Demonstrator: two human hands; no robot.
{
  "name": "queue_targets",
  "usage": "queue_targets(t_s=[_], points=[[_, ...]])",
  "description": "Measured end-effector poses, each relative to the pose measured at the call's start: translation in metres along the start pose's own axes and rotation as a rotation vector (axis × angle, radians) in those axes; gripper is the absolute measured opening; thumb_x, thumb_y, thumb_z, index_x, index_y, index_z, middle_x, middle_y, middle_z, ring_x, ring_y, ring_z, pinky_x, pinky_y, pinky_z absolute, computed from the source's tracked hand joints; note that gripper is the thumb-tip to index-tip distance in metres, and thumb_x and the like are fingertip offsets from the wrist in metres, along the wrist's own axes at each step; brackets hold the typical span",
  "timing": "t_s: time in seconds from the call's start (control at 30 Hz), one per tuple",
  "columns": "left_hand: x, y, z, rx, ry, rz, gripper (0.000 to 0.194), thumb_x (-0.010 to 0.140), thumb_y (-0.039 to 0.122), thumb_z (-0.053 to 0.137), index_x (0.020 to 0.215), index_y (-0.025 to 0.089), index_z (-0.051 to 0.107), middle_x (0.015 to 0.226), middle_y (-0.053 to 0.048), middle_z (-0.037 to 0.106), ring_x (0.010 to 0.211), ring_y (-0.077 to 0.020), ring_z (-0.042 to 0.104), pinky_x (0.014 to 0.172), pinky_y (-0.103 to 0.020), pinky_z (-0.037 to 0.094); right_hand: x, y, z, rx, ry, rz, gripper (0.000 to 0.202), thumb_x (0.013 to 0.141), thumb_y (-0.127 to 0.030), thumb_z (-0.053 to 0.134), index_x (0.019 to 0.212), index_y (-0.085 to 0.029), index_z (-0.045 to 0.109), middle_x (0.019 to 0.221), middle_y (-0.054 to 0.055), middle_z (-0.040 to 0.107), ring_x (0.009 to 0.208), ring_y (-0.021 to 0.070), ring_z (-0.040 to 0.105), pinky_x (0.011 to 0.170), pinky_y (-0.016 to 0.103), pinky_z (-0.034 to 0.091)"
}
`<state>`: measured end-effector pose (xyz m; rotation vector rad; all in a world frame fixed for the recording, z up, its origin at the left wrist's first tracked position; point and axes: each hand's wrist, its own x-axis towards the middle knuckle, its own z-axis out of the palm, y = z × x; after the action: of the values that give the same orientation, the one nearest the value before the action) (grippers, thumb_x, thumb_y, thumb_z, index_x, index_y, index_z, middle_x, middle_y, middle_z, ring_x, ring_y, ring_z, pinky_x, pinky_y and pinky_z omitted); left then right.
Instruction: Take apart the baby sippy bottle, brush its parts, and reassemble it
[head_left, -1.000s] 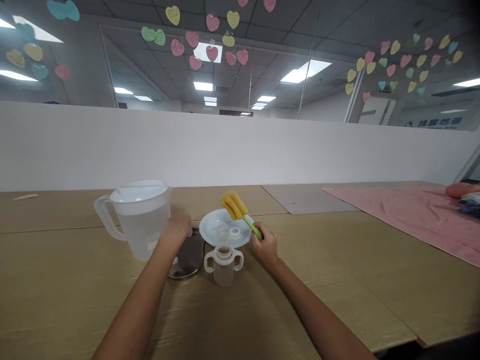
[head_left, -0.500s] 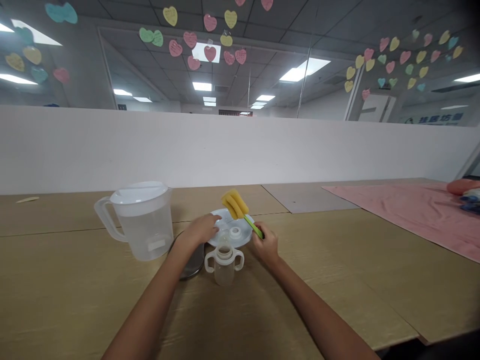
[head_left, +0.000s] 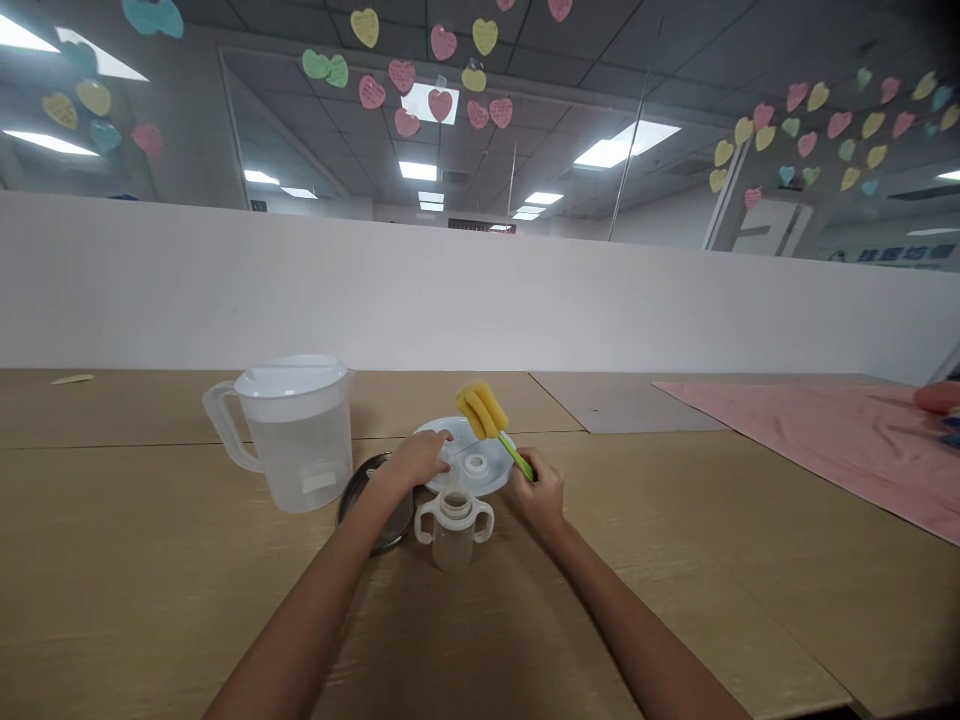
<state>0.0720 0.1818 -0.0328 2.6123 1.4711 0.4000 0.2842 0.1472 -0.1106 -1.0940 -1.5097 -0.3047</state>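
My right hand (head_left: pixel 538 490) is closed around the green handle of a brush with a yellow sponge head (head_left: pixel 482 409), which it holds raised over a white plate (head_left: pixel 491 484). My left hand (head_left: pixel 420 459) reaches over the plate's left side. Its thumb and fingers curl around a see-through piece whose kind I cannot make out. A white ring-shaped bottle part (head_left: pixel 475 466) lies on the plate. In front of the plate stands a clear baby bottle (head_left: pixel 453 545) with two white handles, upright and without a top.
A lidded translucent pitcher (head_left: pixel 300 440) stands at the left. Between it and the bottle lies a dark round metal lid (head_left: pixel 354 492), partly behind my left forearm. At the right, a pink cloth (head_left: pixel 840 430) covers the table. A white wall (head_left: pixel 480 300) runs along the back.
The camera view has shifted slightly, moving the scene a little to the right. My left hand has edged further right over the plate. My right hand keeps hold of the sponge brush.
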Motion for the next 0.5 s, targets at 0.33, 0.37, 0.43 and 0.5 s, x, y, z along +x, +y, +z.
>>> queue_targets(t_s=[0.33,0.37,0.43,0.5], points=[[-0.003,-0.002,-0.033,-0.118,0.323,-0.031,0.046,0.082,0.031,0.057,0.123,0.012,0.049,0.117,-0.013,0.049,0.107,-0.0245,0.052,0.097,-0.036,0.039,0.001,-0.003,-0.001,0.000,-0.021,0.027,0.023,0.075,-0.025,0.039,0.079,-0.016,0.060,0.063,0.001,0.061,0.052,0.0133,0.052,0.053,0.022,0.038],[-0.003,-0.002,-0.036,-0.150,0.377,-0.022,0.046,0.081,0.031,0.058,0.122,0.013,0.049,0.116,-0.012,0.049,0.107,-0.0246,0.052,0.097,-0.037,0.040,0.001,-0.003,-0.001,-0.002,-0.022,0.031,0.023,0.074,-0.025,0.039,0.078,-0.016,0.060,0.063,0.001,0.061,0.052,0.0132,0.052,0.053,0.022,0.038],[-0.005,-0.001,-0.042,-0.232,0.488,-0.018,0.044,0.079,0.033,0.060,0.119,0.015,0.052,0.113,-0.010,0.051,0.105,-0.0250,0.054,0.095,-0.039,0.042,0.000,-0.002,-0.001,-0.006,-0.028,0.037,0.023,0.074,-0.025,0.039,0.078,-0.016,0.061,0.063,0.001,0.061,0.051,0.0131,0.051,0.053,0.022,0.037],[-0.007,0.002,-0.049,-0.358,0.584,-0.055,0.045,0.077,0.037,0.062,0.116,0.016,0.054,0.110,-0.010,0.051,0.100,-0.0243,0.057,0.088,-0.038,0.047,0.000,-0.002,0.000,-0.011,-0.037,0.045,0.024,0.074,-0.025,0.039,0.078,-0.015,0.061,0.063,0.002,0.061,0.051,0.0130,0.051,0.053,0.022,0.037]])
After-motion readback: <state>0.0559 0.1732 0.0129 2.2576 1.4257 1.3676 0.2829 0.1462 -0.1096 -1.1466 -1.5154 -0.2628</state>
